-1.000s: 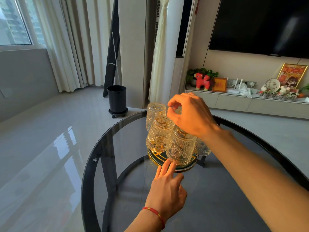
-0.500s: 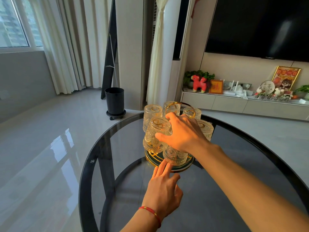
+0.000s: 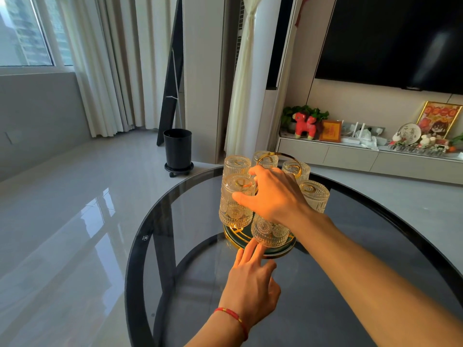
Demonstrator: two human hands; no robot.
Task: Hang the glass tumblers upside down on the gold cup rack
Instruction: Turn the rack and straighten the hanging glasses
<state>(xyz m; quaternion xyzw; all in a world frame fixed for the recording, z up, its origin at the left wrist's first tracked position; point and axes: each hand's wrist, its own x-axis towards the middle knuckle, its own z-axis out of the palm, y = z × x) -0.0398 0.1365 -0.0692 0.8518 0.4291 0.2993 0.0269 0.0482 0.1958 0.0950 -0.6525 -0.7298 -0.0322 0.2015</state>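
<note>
The gold cup rack (image 3: 282, 252) stands on the round dark glass table (image 3: 175, 221), its gold ring handle (image 3: 275, 154) on top. Several ribbed glass tumblers hang on it upside down: one at the front left (image 3: 235, 209), one at the right (image 3: 314, 195), others behind (image 3: 236, 164). My right hand (image 3: 273, 196) covers the top of the nearest tumbler (image 3: 269, 231), thumb and fingers wrapped around its upturned base. My left hand (image 3: 250, 284), with a red cord at the wrist, lies low on the table, its fingertips touching the rim of the rack's base.
The table's black rim (image 3: 130, 259) curves close on the left, with grey tiled floor beyond. A black bin (image 3: 178, 149) stands by the wall behind. A low TV cabinet (image 3: 363, 156) with ornaments runs along the right wall.
My right hand has come down from the rack's ring handle onto the nearest tumbler and closed around it. My left hand has stayed at the rack's base.
</note>
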